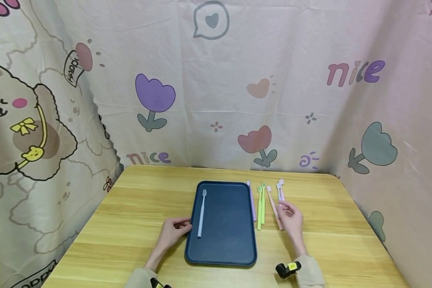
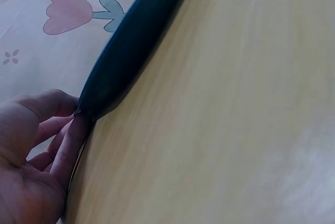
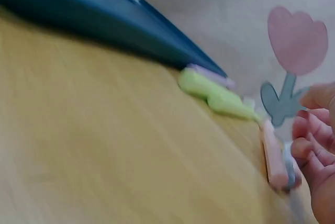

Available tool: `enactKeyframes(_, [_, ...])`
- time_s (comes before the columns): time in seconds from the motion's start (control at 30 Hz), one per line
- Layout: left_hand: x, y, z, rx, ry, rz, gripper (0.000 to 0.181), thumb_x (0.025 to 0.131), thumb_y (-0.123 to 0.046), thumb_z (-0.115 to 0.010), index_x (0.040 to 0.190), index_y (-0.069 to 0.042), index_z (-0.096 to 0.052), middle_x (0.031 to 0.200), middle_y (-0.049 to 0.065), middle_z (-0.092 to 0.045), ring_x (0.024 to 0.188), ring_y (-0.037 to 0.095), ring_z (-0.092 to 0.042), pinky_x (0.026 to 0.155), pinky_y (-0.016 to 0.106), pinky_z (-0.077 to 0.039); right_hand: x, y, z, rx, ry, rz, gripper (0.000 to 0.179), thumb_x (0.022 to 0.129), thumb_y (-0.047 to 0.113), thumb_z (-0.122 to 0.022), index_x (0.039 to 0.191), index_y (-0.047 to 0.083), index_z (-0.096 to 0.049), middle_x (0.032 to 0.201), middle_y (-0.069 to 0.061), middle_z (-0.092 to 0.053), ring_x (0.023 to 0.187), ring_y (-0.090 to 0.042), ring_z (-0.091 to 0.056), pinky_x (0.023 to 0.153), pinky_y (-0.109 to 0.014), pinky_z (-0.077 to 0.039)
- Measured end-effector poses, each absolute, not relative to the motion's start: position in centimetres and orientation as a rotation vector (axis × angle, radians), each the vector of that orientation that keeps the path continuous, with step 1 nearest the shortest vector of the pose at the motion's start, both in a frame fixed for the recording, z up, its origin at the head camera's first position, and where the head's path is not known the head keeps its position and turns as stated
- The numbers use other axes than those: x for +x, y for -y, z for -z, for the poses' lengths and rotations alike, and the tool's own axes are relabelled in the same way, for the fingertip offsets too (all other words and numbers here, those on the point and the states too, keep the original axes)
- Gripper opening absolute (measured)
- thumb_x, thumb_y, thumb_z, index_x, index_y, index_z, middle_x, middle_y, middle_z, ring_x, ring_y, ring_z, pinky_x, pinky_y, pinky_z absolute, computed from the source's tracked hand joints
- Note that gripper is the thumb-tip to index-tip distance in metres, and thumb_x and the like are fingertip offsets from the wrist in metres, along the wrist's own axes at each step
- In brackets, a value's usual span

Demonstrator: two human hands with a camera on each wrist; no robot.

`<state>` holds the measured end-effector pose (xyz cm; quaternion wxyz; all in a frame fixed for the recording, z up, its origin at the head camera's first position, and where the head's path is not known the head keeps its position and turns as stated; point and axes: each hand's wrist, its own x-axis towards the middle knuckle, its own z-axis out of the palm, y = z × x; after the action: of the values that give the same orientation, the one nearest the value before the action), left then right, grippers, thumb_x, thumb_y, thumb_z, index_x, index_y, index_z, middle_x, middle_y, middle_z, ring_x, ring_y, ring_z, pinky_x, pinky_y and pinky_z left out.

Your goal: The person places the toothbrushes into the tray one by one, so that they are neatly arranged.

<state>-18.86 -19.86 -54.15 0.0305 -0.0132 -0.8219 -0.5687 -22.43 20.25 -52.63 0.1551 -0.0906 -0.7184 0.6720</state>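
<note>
Pinching the tray (image 1: pixel 227 224) at its left edge with the left hand (image 1: pixel 173 233). Reaching beyond its right edge, toward a blue toothbrush (image 1: pixel 279 193), with the right hand (image 1: pixel 291 220) half-open, holding nothing.

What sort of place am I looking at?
Probably a curtained-off workspace, perhaps for filming: printed cloth hangs behind and beside a table that bears a tray and toothbrushes.

Going by the head view, there's a wood-look table (image 1: pixel 140 200) at 6 o'clock and a cartoony curtain (image 1: pixel 212 80) behind it. Print's got a bear (image 1: pixel 25 124) at 9, purple tulip (image 1: pixel 155 96) at 10, speech bubble (image 1: pixel 211 20) at 12, "nice" (image 1: pixel 359 74) at 2, grey-green tulip (image 1: pixel 379 145) around 3.
</note>
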Motion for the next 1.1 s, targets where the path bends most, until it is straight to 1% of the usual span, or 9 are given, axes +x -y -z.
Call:
enactKeyframes(0.1, [-18.8, 19.9, 54.1, -0.026, 2.531, 1.763, 0.03, 0.083, -0.005, -0.079, 0.111, 0.006, -0.075, 0.091, 0.017, -0.077, 0.073, 0.003, -0.066, 0.069, 0.016, -0.051, -22.0, -20.8, 52.3, -0.274, 2.016, -1.859, 0.029, 0.088, -0.007, -0.069, 0.113, -0.019, -0.064, 0.072, 0.008, -0.064, 0.059, -0.002, -0.063, 0.055, -0.015, -0.051])
enactKeyframes(0.23, [-18.8, 19.9, 54.1, -0.01, 2.532, 1.764, 0.03, 0.083, -0.005, -0.079, 0.111, 0.006, -0.075, 0.092, 0.017, -0.077, 0.073, 0.003, -0.066, 0.069, 0.016, -0.051, -22.2, -21.4, 53.0, -0.281, 2.012, -1.789, 0.026, 0.086, -0.007, -0.069, 0.11, -0.018, -0.066, 0.071, 0.009, -0.063, 0.06, 0.002, -0.06, 0.057, -0.012, -0.049])
enactKeyframes(0.37, [-18.8, 19.9, 54.1, -0.007, 2.533, 1.756, 0.029, 0.084, -0.004, -0.079, 0.111, 0.006, -0.075, 0.092, 0.018, -0.077, 0.073, 0.004, -0.066, 0.068, 0.016, -0.051, -23.1, -22.1, 54.8, -0.301, 2.043, -1.722, 0.023, 0.087, -0.004, -0.071, 0.108, -0.012, -0.07, 0.068, 0.013, -0.054, 0.056, 0.005, -0.052, 0.054, -0.011, -0.044])
enactKeyframes(0.5, [-18.8, 19.8, 54.1, -0.01, 2.534, 1.751, 0.029, 0.084, -0.004, -0.079, 0.111, 0.006, -0.075, 0.092, 0.018, -0.077, 0.073, 0.004, -0.066, 0.068, 0.016, -0.051, -23.6, -22.7, 55.6, -0.296, 2.069, -1.667, 0.02, 0.087, -0.002, -0.071, 0.106, -0.009, -0.072, 0.066, 0.012, -0.047, 0.053, 0.005, -0.046, 0.051, -0.011, -0.04])
enactKeyframes(0.7, [-18.8, 19.7, 54.0, -0.004, 2.54, 1.744, 0.03, 0.084, -0.005, -0.079, 0.111, 0.006, -0.075, 0.092, 0.017, -0.077, 0.073, 0.004, -0.066, 0.068, 0.016, -0.051, -22.6, -22.7, 53.5, -0.297, 2.136, -1.616, 0.022, 0.086, -0.006, -0.07, 0.106, -0.014, -0.07, 0.072, 0.002, -0.053, 0.055, 0.003, -0.046, 0.049, -0.008, -0.036])
enactKeyframes(0.77, [-18.8, 19.6, 54.0, 0.008, 2.548, 1.73, 0.03, 0.084, -0.004, -0.078, 0.111, 0.006, -0.074, 0.093, 0.018, -0.077, 0.074, 0.005, -0.066, 0.068, 0.015, -0.05, -22.7, -23.0, 53.8, -0.283, 2.178, -1.572, 0.023, 0.087, -0.004, -0.07, 0.107, -0.014, -0.069, 0.074, 0.001, -0.054, 0.056, 0.003, -0.046, 0.05, -0.008, -0.036])
enactKeyframes(0.9, [-18.9, 19.5, 54.1, 0.006, 2.549, 1.723, 0.029, 0.084, -0.003, -0.077, 0.112, 0.007, -0.074, 0.093, 0.019, -0.076, 0.073, 0.005, -0.066, 0.068, 0.015, -0.05, -23.7, -23.7, 55.5, -0.274, 2.234, -1.455, 0.021, 0.088, 0.001, -0.072, 0.107, -0.008, -0.072, 0.076, 0.002, -0.057, 0.059, 0.006, -0.048, 0.053, -0.009, -0.04])
enactKeyframes(0.97, [-18.9, 19.6, 54.1, -0.005, 2.547, 1.729, 0.029, 0.085, -0.003, -0.077, 0.112, 0.007, -0.074, 0.093, 0.019, -0.076, 0.073, 0.004, -0.065, 0.068, 0.015, -0.05, -24.0, -23.8, 56.1, -0.295, 2.255, -1.405, 0.019, 0.087, 0.001, -0.072, 0.106, -0.005, -0.073, 0.078, -0.002, -0.059, 0.06, 0.006, -0.049, 0.055, -0.01, -0.042])
enactKeyframes(1.1, [-18.9, 19.8, 54.1, -0.037, 2.532, 1.762, 0.03, 0.084, -0.005, -0.079, 0.111, 0.006, -0.074, 0.092, 0.018, -0.076, 0.072, 0.002, -0.064, 0.068, 0.016, -0.051, -24.0, -23.8, 56.2, -0.284, 2.259, -1.371, 0.019, 0.088, 0.001, -0.072, 0.105, -0.006, -0.073, 0.08, -0.008, -0.062, 0.06, 0.007, -0.048, 0.056, -0.009, -0.041])
